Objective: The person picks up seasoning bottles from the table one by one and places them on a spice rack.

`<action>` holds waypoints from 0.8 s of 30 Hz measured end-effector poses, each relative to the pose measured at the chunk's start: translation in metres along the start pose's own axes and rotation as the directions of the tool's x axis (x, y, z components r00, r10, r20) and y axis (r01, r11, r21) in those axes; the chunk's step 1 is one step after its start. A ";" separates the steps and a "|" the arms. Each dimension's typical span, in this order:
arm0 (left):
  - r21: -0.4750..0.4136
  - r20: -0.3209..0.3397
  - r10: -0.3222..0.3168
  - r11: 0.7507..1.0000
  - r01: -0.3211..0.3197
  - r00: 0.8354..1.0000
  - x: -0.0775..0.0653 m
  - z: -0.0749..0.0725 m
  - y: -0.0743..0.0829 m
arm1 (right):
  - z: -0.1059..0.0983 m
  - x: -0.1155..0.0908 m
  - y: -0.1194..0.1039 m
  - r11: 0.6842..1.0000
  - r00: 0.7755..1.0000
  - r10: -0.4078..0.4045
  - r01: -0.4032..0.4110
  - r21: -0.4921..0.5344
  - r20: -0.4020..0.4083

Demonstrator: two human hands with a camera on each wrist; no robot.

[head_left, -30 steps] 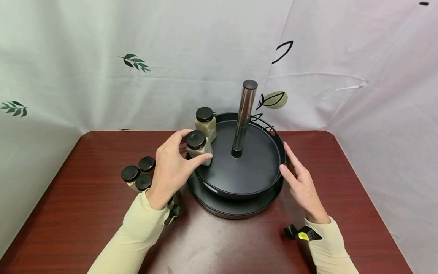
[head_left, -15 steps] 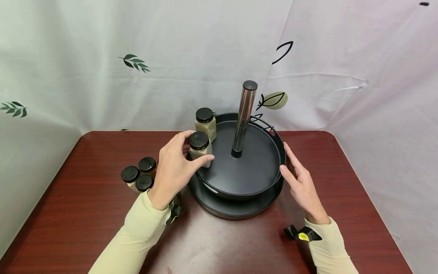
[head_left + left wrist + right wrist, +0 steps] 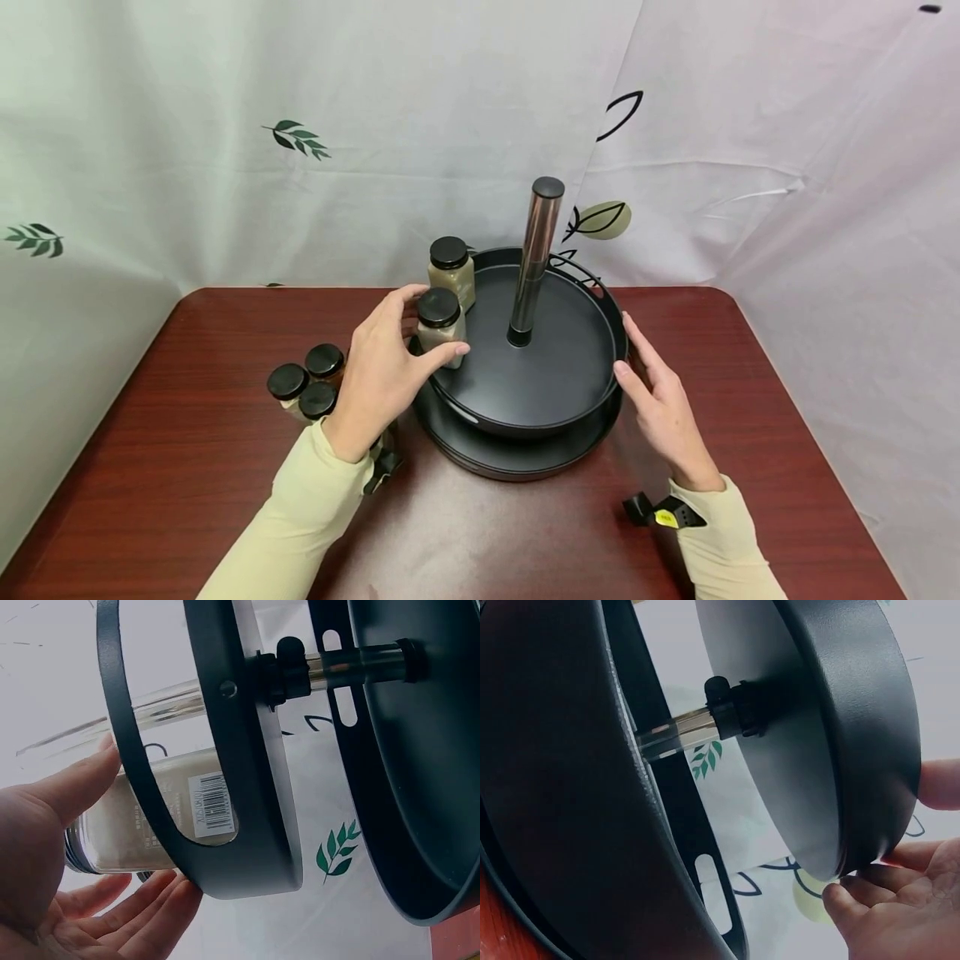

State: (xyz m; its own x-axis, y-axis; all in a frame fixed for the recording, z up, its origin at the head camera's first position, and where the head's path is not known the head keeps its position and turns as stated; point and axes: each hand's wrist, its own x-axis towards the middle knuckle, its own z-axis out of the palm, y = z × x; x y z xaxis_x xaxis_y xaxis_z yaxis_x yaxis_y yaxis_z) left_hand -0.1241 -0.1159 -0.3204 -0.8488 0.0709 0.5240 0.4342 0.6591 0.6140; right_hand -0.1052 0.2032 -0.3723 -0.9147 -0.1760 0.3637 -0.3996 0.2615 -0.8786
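In the head view my left hand point(image 3: 380, 367) grips a square glass spice jar point(image 3: 441, 335) with a black lid, thumb on the near side and fingers behind. The jar stands upright at the left rim of the upper tray point(image 3: 517, 392) of a black two-tier turntable. Through the rim's slot, the left wrist view shows the jar's pale contents and barcode label point(image 3: 213, 804). Another jar point(image 3: 454, 282), with tan contents, stands just behind it. My right hand point(image 3: 663, 408) holds the upper tray's right rim; in the right wrist view its fingers point(image 3: 870, 889) curl at the tray's lower edge.
Several black-lidded jars point(image 3: 317, 400) stand on the table left of the turntable, partly hidden by my left forearm. A metal post point(image 3: 534, 258) rises from the tray's middle. The lower tray point(image 3: 517, 460) sits beneath. A patterned white curtain point(image 3: 450, 125) hangs behind the table.
My left hand and the jar have shifted slightly right and toward me, further over the upper tray. The right hand has stayed on the rim.
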 end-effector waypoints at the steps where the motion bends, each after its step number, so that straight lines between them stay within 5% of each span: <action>1: 0.000 0.007 -0.004 1.000 0.004 1.000 0.000 0.000 0.000 | 0.000 0.000 0.000 1.000 1.000 0.006 -0.006 -0.007 -0.001; 10: -0.044 0.047 -0.056 0.997 0.058 0.997 -0.004 -0.012 0.008 | -0.002 -0.001 -0.005 0.996 0.999 0.034 -0.034 -0.081 -0.001; 19: 0.036 -0.014 -0.038 0.999 0.039 0.999 -0.017 -0.031 0.002 | 0.002 -0.001 -0.038 0.981 0.999 0.031 -0.035 -0.192 -0.025; 24: 0.040 -0.024 -0.060 0.997 0.061 0.998 -0.026 -0.042 -0.004 | 0.000 -0.002 -0.034 0.991 0.999 0.042 -0.041 -0.128 -0.001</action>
State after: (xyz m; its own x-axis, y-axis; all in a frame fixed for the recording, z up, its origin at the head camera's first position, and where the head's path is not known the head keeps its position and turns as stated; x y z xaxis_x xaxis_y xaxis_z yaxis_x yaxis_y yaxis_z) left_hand -0.0912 -0.1514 -0.3118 -0.8657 0.0129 0.5004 0.3692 0.6916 0.6208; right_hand -0.0901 0.1951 -0.3431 -0.9307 -0.1637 0.3273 -0.3657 0.3876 -0.8462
